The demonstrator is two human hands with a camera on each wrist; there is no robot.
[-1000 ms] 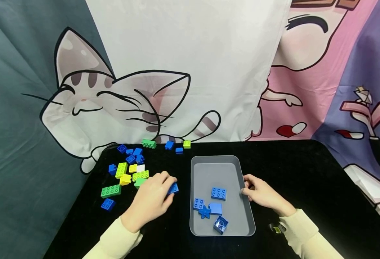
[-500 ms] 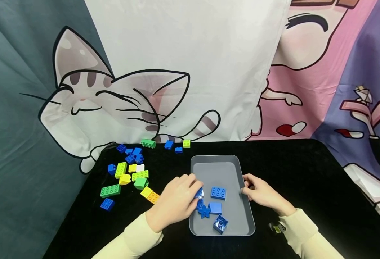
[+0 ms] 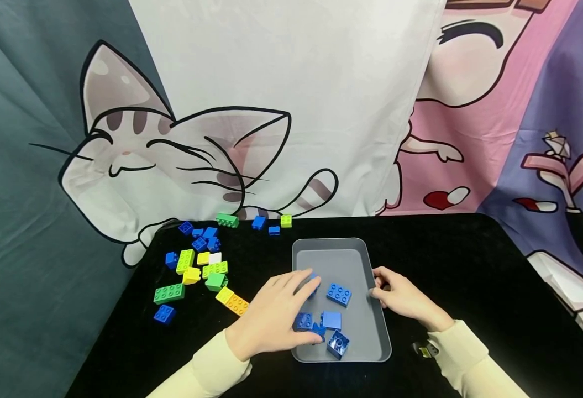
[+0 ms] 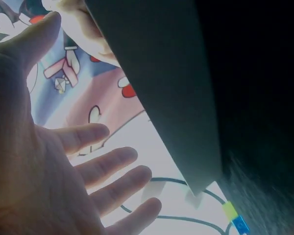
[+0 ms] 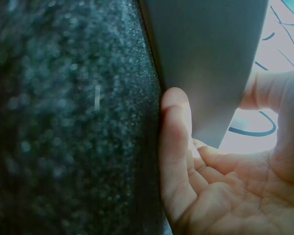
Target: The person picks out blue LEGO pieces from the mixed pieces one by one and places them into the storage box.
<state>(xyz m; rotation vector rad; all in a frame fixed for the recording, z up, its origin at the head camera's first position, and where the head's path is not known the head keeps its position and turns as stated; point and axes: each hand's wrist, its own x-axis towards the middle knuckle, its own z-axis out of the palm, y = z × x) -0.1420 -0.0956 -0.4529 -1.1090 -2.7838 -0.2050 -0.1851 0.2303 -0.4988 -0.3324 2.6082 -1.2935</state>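
Note:
My left hand [image 3: 271, 315] hovers over the left side of the grey tray [image 3: 331, 260], thumb and fingers spread apart with nothing pinched between them. Beyond its fingertips, one blue brick [image 3: 313, 285] shows partly. Also in the tray lie a blue six-stud brick [image 3: 339, 294], a smooth-faced blue brick [image 3: 331, 320], a tilted dark blue brick [image 3: 338, 344], and another blue brick [image 3: 304, 320] beside a star-shaped blue piece [image 3: 319, 330], partly covered by the thumb. At the tray's right rim, my right hand [image 3: 398, 296] grips the wall; the right wrist view shows its thumb and fingers around it.
Left of the tray, loose bricks are scattered on the black table: a yellow-orange brick [image 3: 232, 302], a long green brick [image 3: 169, 293], a blue brick [image 3: 164, 314] and several others. A few lie along the back edge, including a lime brick [image 3: 285, 221]. A printed curtain hangs behind.
My left hand has carried a blue brick rightward from the pile into the tray and let go of it. The six-stud brick and star piece have shifted slightly. The right hand stays at the rim.

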